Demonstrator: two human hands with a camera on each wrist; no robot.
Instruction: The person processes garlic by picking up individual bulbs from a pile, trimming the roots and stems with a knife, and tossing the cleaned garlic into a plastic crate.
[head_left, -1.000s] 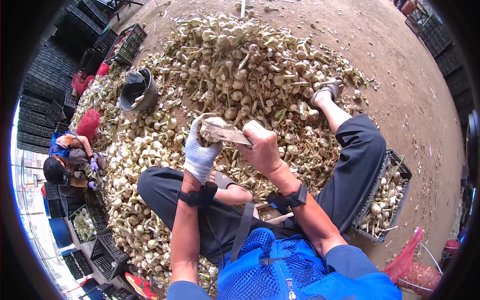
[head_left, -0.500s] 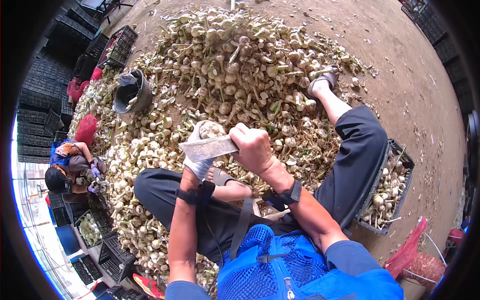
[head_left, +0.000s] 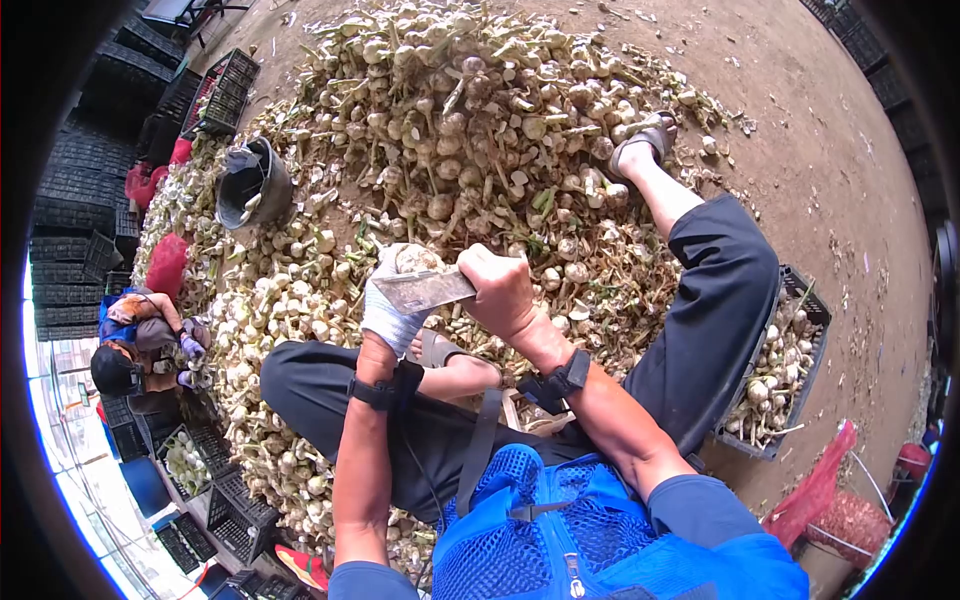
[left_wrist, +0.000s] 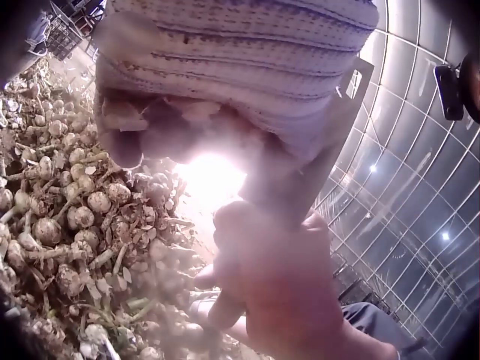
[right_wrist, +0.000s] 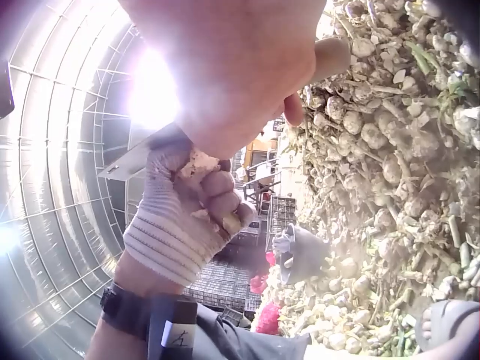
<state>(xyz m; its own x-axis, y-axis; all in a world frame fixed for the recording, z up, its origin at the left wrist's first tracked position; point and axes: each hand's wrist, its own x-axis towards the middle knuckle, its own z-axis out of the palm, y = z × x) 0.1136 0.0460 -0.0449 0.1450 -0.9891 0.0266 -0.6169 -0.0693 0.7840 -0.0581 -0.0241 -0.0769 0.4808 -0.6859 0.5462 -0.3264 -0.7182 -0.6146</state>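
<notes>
My left hand, in a white knit glove with bare fingertips, grips a garlic bulb above my bent leg. In the right wrist view its fingers curl round the pale, dirt-flecked bulb. My bare right hand holds a broad flat-bladed knife by its handle, which the fist hides. The blade points left, its face toward the head camera, overlapping the glove just below the bulb. Glare blurs the right hand in the left wrist view.
A large garlic heap lies ahead, with more bulbs at left. A dark bucket stands among them. A crate of garlic sits beside my right leg, near a red mesh bag. Another person works at far left.
The knife, earlier angled across the top of the left glove, has come down in front of it with its face showing. The bulb's rounded top now shows above the blade.
</notes>
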